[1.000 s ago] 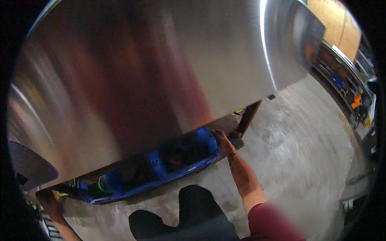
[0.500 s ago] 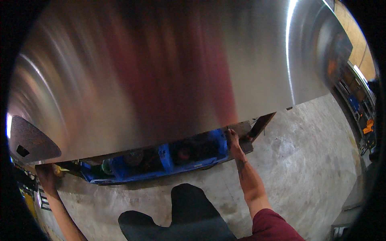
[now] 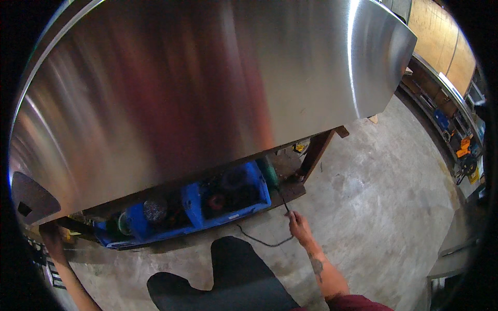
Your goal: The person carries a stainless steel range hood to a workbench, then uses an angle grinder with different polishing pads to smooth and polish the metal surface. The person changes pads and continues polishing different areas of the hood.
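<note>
The right hand (image 3: 299, 225) is out over the floor, its fingers curled in around a dark cord (image 3: 285, 202); the individual fingertips are too small to separate. From the grip, the cord runs up toward a green object (image 3: 267, 172) under the table edge, whose upper part is hidden, so I cannot tell whether the two join. Below the hand, a dark line of cord loops left over the concrete floor (image 3: 384, 181); where it meets the fingers is hard to make out.

The left hand (image 3: 50, 233) is in shadow at the near left corner of the metal sheet (image 3: 311, 78); how far it is open, and whether it grips anything, I cannot tell. Near it, a dark grey plate (image 3: 33, 197) with a small black opening lies at the sheet's left end.

The sheet runs out of view at the top, and its reflections blur. Beneath it, blue bins (image 3: 233, 215) sit beside the green object, their backs covered by the sheet and their contents mostly lost in darkness. A brown table leg (image 3: 316, 154) stands to the right, its top hidden.
</note>
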A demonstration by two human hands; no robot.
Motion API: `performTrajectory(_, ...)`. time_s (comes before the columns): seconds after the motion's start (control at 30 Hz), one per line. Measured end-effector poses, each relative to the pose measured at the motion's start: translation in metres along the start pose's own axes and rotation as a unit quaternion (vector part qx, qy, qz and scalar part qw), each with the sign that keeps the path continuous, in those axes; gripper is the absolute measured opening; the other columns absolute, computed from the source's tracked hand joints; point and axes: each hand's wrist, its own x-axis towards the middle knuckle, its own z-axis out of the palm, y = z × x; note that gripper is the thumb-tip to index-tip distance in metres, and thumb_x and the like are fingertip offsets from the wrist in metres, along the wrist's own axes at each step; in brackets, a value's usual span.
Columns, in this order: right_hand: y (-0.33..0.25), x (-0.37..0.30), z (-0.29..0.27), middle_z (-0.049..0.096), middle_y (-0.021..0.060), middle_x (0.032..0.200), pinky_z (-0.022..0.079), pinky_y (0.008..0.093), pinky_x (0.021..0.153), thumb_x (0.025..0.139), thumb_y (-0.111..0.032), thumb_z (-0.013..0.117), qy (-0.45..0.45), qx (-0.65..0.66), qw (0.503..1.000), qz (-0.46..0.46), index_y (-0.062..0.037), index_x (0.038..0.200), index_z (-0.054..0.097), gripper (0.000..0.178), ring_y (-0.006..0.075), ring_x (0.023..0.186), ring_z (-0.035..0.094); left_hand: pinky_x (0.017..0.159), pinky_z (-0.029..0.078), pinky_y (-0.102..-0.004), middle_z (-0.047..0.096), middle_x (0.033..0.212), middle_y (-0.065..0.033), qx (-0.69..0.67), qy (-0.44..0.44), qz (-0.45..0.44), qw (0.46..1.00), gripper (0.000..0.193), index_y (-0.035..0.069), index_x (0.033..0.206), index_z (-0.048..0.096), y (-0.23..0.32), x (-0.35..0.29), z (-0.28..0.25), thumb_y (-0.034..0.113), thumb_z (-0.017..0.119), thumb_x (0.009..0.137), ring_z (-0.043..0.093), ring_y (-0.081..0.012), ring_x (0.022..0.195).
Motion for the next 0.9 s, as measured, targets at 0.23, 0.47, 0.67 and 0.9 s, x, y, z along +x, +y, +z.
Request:
performTrajectory(0.23,0.006,0.064,0.015,0.064,0.0249,0.126,0.051,0.0528,0.096,0.1,-0.02,0.07,0.193,-0.29,0.902,-0.256,0.0017,0.132,0.059,0.04,0.0467,0.114,0.061,0.109,0.044,-0.0432,0.066,0.136,-0.0209,-0.013,0.028,0.003,1.0,0.032,-0.005,0.13,0.063,-0.028,-0.001,0.011,0.012,0.061,0.103,0.061,-0.0344,0.126)
performTrajectory(0.47,0.046,0.231,0.023,0.053,0.0286,0.143,0.054,0.0507,0.107,0.084,-0.017,0.08,0.097,-0.529,0.821,-0.189,0.002,0.161,0.026,0.096,0.0492,0.132,0.054,0.113,0.043,-0.043,0.069,0.134,-0.02,-0.162,0.077,0.061,0.982,0.032,-0.003,0.132,0.066,0.061,0.022,0.024,0.014,0.056,0.106,0.061,-0.0362,0.13)
performTrajectory(0.67,0.032,0.208,0.057,0.051,0.0289,0.138,0.051,0.0618,0.103,0.078,-0.016,0.082,0.059,-0.419,0.898,-0.121,-0.0022,0.145,0.044,0.078,0.0545,0.134,0.047,0.117,0.041,-0.0441,0.065,0.143,-0.0221,-0.048,0.08,0.051,0.994,0.039,0.0,0.141,0.062,0.093,0.008,-0.011,0.02,0.051,0.11,0.056,-0.0383,0.138)
performTrajectory(0.9,-0.024,0.083,0.047,0.053,0.0324,0.135,0.045,0.0605,0.109,0.076,-0.036,0.089,0.102,-0.437,0.883,-0.139,0.0058,0.144,0.043,0.092,0.054,0.13,0.049,0.124,0.037,-0.0463,0.052,0.158,-0.0167,-0.507,0.044,-0.009,0.861,0.042,0.001,0.149,0.056,0.025,0.011,0.004,0.019,0.044,0.113,0.046,-0.0349,0.149)
